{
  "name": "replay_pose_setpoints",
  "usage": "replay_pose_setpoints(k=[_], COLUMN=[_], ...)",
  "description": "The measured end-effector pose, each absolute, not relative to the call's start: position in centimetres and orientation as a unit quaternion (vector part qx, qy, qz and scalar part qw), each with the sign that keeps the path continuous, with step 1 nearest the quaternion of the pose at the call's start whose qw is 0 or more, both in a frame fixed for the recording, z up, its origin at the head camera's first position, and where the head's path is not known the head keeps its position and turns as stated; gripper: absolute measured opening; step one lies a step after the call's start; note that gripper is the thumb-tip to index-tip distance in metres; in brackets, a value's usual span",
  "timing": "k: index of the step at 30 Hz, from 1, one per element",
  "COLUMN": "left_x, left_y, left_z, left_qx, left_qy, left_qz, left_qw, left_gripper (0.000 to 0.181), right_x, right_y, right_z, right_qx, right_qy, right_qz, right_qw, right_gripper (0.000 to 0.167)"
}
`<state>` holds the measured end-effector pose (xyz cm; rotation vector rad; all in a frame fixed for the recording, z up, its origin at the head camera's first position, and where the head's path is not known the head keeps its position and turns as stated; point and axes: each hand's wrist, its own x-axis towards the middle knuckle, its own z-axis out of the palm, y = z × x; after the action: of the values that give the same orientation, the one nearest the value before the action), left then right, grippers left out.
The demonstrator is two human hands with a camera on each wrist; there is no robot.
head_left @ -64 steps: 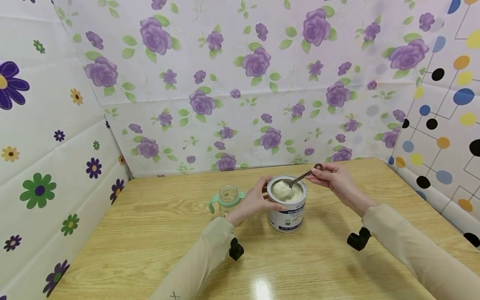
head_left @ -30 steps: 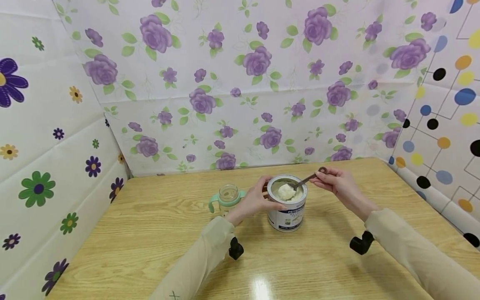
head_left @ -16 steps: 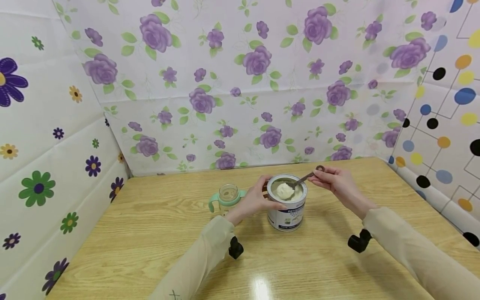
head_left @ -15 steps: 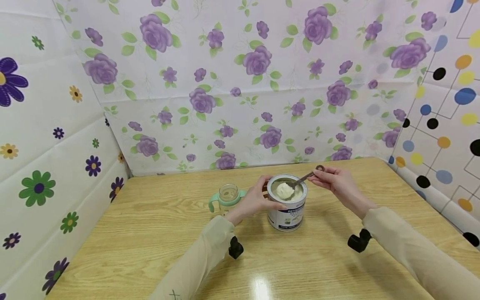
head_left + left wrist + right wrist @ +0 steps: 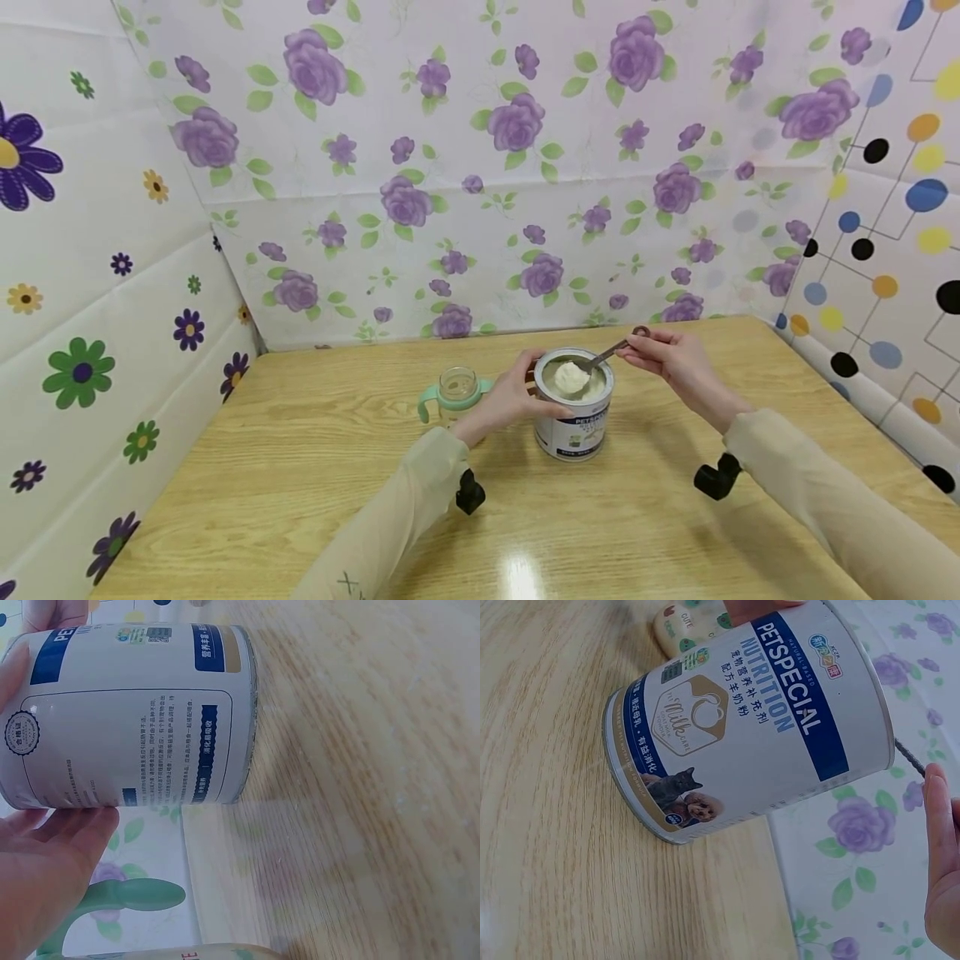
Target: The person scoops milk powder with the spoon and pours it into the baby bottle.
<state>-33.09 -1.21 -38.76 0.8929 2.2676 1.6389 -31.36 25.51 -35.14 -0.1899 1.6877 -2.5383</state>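
An uncovered white and blue can (image 5: 573, 433) of pale powder stands upright on the table. My left hand (image 5: 506, 402) grips its upper left side, thumb in front and fingers behind; the left wrist view shows this hand (image 5: 45, 862) against the can (image 5: 135, 727). In my right hand (image 5: 678, 367) the end of a dark spoon (image 5: 609, 352) is pinched. The spoon's bowl, heaped with powder (image 5: 572, 377), is at the can's mouth. The right wrist view shows the can's printed front (image 5: 742, 720), the spoon's thin handle (image 5: 909, 757) and my right hand (image 5: 945, 855).
A clear bottle (image 5: 457, 387) with green handles stands just left of the can, partly behind my left hand and wrist. Behind the wooden table (image 5: 315, 450) hangs a cloth (image 5: 450, 192) with purple flowers; patterned cloths also stand at the left and right sides.
Compared with about two seconds ago, the heap of powder on the spoon looks rounder and more compact. The right hand has shifted slightly back and forth with the spoon; the left hand keeps its grip.
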Motion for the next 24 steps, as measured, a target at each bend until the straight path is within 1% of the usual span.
replay_pose_setpoints(k=[6,12,16,19,24], left_x=[-33.2,-32.9,-32.9,-32.8,-32.4], left_y=[-1.1,-1.1,-1.0,-0.9,-0.9], left_z=[-38.8,-38.5,-38.5,-38.3,-37.4], left_qx=[0.299,0.299,0.29,0.28,0.28], left_qy=[0.772,0.776,0.778,0.787,0.792], left_qz=[0.551,0.545,0.546,0.539,0.53], left_qw=[0.103,0.106,0.111,0.111,0.111], left_gripper=[0.083,0.084,0.089,0.096,0.1], right_x=[-31.6,-31.7,-31.6,-31.6,-31.7], right_y=[25.5,25.4,25.4,25.3,25.4], right_z=[-35.0,-34.9,-34.8,-34.8,-34.8], right_qx=[-0.073,-0.08,-0.076,-0.077,-0.081], right_qy=[0.555,0.557,0.559,0.558,0.557], right_qz=[-0.828,-0.826,-0.825,-0.826,-0.827], right_qw=[0.036,0.033,0.031,0.028,0.022], right_gripper=[0.01,0.011,0.01,0.012,0.013])
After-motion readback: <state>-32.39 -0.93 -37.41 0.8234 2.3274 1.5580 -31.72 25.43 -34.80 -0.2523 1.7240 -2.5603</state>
